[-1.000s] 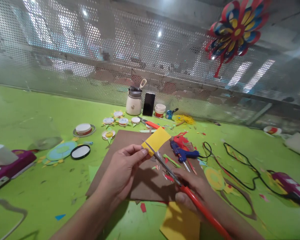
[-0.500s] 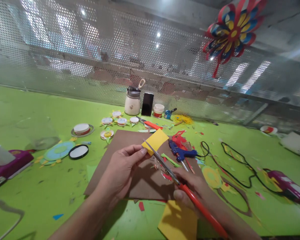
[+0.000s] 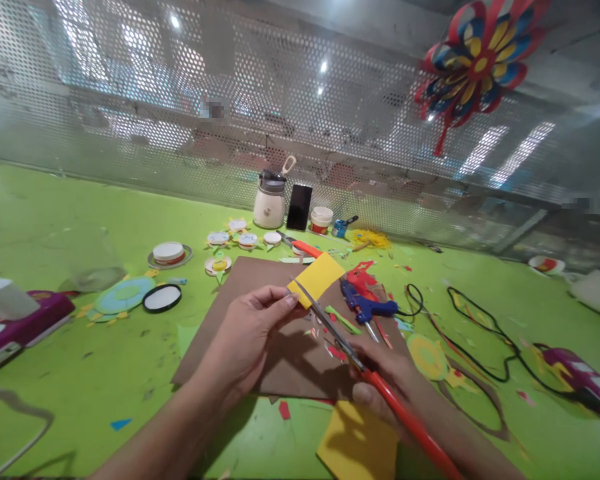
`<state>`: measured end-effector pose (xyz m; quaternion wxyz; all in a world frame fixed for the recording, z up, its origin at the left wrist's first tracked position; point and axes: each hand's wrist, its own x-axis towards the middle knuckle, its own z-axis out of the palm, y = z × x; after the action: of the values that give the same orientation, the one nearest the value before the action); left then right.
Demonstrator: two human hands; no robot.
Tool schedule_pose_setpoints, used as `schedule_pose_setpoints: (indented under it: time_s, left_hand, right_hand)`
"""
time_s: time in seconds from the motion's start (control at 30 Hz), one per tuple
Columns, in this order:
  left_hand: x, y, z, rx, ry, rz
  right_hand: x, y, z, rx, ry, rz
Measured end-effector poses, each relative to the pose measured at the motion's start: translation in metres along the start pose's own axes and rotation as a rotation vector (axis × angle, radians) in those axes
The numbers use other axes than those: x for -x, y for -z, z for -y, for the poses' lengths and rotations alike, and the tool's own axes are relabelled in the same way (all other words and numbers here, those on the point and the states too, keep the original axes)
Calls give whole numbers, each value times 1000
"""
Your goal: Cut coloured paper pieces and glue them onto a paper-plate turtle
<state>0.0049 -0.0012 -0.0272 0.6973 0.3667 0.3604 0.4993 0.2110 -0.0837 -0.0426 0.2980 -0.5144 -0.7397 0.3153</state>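
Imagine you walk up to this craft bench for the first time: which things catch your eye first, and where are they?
At centre, the left hand pinches a small yellow paper rectangle while the right hand works red-handled scissors into its edge, over a brown cardboard sheet. High at the right, a red, blue and yellow paper flower hangs against the perforated metal wall. A blue glue gun lies just beyond the hands on the bright green table.

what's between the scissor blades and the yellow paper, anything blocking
Nothing visible. The scissors in the right hand already meet the lower edge of the yellow paper, which the left hand pinches at its near corner.
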Motion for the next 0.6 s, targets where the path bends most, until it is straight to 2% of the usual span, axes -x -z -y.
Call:
schedule_pose_setpoints:
  time_s: [0.1,0.2,0.4,0.6]
  left_hand:
    - [0,1,1,-28,-24,15]
    - [1,0,1,-33,-32,16]
    - [1,-2,-1,-25,-10,-2]
    - [2,-1,-3,-31,-6,18]
  right_hand:
    - [-1,0,3,25,-33,30]
    - [-3,-2,5,49,-67,-8]
    - [-4,-4,6,-33,-13,-17]
    - [-2,-4,1,-45,-27,-25]
